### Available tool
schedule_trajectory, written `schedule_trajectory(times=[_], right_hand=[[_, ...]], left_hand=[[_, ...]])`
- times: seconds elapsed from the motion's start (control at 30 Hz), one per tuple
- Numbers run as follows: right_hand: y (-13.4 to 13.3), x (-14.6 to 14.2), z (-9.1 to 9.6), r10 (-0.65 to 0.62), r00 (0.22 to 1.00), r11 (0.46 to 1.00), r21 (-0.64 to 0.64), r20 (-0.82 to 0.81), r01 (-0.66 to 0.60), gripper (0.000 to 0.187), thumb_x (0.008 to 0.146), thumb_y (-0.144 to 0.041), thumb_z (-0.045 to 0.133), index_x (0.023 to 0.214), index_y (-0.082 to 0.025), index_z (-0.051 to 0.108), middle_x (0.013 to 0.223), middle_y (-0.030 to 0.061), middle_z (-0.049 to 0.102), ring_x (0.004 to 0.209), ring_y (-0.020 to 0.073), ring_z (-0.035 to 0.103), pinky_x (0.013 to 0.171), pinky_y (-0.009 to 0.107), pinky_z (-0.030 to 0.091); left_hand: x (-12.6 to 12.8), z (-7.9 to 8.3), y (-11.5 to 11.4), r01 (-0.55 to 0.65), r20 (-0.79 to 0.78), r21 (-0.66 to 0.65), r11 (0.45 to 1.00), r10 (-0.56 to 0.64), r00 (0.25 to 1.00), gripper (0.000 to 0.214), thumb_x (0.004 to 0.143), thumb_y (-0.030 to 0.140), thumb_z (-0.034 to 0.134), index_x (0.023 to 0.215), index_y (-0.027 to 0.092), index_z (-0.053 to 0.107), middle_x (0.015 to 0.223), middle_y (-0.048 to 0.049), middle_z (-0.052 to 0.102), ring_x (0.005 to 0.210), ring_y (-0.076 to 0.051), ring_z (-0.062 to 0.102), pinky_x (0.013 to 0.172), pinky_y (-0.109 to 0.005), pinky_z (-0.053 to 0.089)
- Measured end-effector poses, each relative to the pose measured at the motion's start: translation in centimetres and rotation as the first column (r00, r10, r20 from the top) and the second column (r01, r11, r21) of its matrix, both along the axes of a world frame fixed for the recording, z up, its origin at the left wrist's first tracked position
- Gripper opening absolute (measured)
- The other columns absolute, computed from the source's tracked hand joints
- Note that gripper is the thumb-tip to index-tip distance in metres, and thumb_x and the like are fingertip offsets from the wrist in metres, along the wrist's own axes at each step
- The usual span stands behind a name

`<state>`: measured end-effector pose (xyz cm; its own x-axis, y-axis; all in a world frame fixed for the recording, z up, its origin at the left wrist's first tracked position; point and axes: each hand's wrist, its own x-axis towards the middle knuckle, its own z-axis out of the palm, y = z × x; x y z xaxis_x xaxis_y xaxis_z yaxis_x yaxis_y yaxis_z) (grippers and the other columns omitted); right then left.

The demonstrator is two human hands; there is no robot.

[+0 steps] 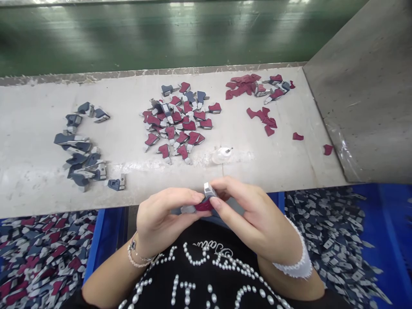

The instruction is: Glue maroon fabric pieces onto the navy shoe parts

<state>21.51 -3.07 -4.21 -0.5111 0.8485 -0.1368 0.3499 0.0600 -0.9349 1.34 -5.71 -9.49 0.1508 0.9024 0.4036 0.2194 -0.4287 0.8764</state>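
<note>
Between my two hands, just past the front edge of the bench, is a small plastic part [203,204] in grey and dark blue with a maroon face. The thumb and fingers of my left hand [169,214] pinch its left side. My right hand [246,212] grips its right side near the light grey tip. Beyond them on the bench [128,180] lies a pile of maroon-faced parts [188,125]. Loose maroon pieces [246,83] are heaped at the back right, with a smaller group of maroon pieces [266,120] in front.
Blue-grey parts [77,159] lie in a column on the left. A small white bottle-like item [221,155] rests near the middle. Blue bins full of parts stand below, at left [93,249] and right [391,240]. A metal panel [370,98] bounds the right side.
</note>
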Motion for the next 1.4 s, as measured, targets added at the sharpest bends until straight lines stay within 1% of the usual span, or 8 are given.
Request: schedule_trajectory(times=[0.2, 0.33, 0.57, 0.67, 0.8, 1.03, 1.17, 1.4], right_hand=[[-0.2, -0.1, 0.2, 0.001, 1.0, 1.0, 0.01, 0.023, -0.001, 0.017, 0.104, -0.022, 0.043, 0.093, -0.021, 0.055, 0.085, 0.0019, 0.066, 0.074, 0.0165, 0.062, 0.065, 0.031, 0.047], [-0.2, 0.0, 0.1, 0.018, 0.999, 0.999, 0.036, 0.032, -0.019, 0.01, 0.104, -0.024, 0.047, 0.101, -0.02, 0.056, 0.085, 0.0005, 0.065, 0.074, 0.015, 0.061, 0.065, 0.029, 0.046], [-0.4, -0.1, -0.6, 0.056, 0.998, 0.957, 0.281, 0.043, -0.066, 0.02, 0.099, -0.007, 0.052, 0.113, -0.018, 0.059, 0.098, 0.0012, 0.068, 0.086, 0.0148, 0.062, 0.076, 0.027, 0.05], [-0.7, -0.2, -0.7, 0.058, 0.992, 0.928, 0.36, 0.115, -0.096, 0.022, 0.099, -0.006, 0.051, 0.118, -0.013, 0.06, 0.096, 0.005, 0.069, 0.087, 0.018, 0.062, 0.075, 0.03, 0.051], [-0.9, 0.1, -0.6, 0.103, 0.978, 0.881, 0.439, 0.184, -0.176, 0.028, 0.1, -0.004, 0.046, 0.123, -0.01, 0.061, 0.098, 0.0087, 0.07, 0.081, 0.0202, 0.06, 0.067, 0.032, 0.051], [-0.1, 0.6, -0.3, 0.178, 0.963, 0.879, 0.407, 0.2, -0.247, 0.028, 0.1, -0.005, 0.046, 0.123, -0.009, 0.061, 0.091, 0.0071, 0.066, 0.078, 0.0187, 0.055, 0.067, 0.031, 0.049], [0.0, 0.3, -0.4, 0.193, 0.956, 0.919, 0.301, 0.22, -0.254, 0.024, 0.099, -0.008, 0.047, 0.117, -0.012, 0.062, 0.091, 0.0068, 0.064, 0.081, 0.0205, 0.056, 0.069, 0.033, 0.048], [-2.2, -0.9, -0.5, 0.127, 0.954, 0.931, 0.3, 0.271, -0.209, 0.017, 0.1, -0.014, 0.047, 0.107, -0.017, 0.062, 0.086, 0.0047, 0.06, 0.08, 0.0217, 0.053, 0.069, 0.035, 0.042]], left_hand=[[0.3, 0.4, 0.1, 0.003, -0.008, 0.09, 0.996, -0.002, 1.0, 0.043, 0.073, 0.004, 0.084, 0.11, 0.022, 0.07, 0.099, 0.0014, 0.079, 0.086, -0.014, 0.077, 0.081, -0.024, 0.066], [0.2, -0.1, 0.0, -0.001, 0.071, 0.015, 1.0, -0.001, 0.997, 0.047, 0.072, 0.002, 0.084, 0.112, 0.022, 0.069, 0.1, 0.0005, 0.078, 0.089, -0.015, 0.075, 0.082, -0.024, 0.065], [-0.1, 0.2, 0.3, -0.018, -0.051, -0.073, 0.997, 0.014, 0.999, 0.037, 0.08, 0.006, 0.078, 0.111, 0.022, 0.068, 0.101, -0.0029, 0.073, 0.093, -0.017, 0.07, 0.08, -0.028, 0.061], [-0.1, 1.0, 0.5, 0.0, -0.159, -0.096, 0.995, -0.016, 0.987, 0.026, 0.082, 0.007, 0.075, 0.104, 0.019, 0.067, 0.092, -0.0015, 0.074, 0.083, -0.013, 0.07, 0.076, -0.024, 0.058], [0.0, 1.6, 0.7, 0.015, -0.102, -0.149, 0.989, -0.031, 0.994, 0.018, 0.079, 0.006, 0.076, 0.086, 0.018, 0.065, 0.075, 0.0025, 0.069, 0.067, -0.009, 0.065, 0.063, -0.02, 0.053], [0.4, 0.7, 1.0, 0.065, 0.037, -0.282, 0.957, -0.057, 0.998, 0.022, 0.074, 0.008, 0.08, 0.077, 0.019, 0.061, 0.071, 0.004, 0.066, 0.065, -0.009, 0.062, 0.062, -0.02, 0.051], [0.2, 0.8, 1.1, 0.099, -0.046, -0.38, 0.92, -0.126, 0.991, 0.019, 0.076, 0.01, 0.078, 0.077, 0.018, 0.06, 0.073, 0.0025, 0.064, 0.068, -0.012, 0.059, 0.063, -0.023, 0.05], [-0.5, 1.3, -0.3, 0.118, -0.13, -0.349, 0.93, -0.173, 0.976, 0.011, 0.081, 0.012, 0.073, 0.081, 0.018, 0.063, 0.075, 0.0023, 0.064, 0.069, -0.012, 0.058, 0.065, -0.023, 0.046]])
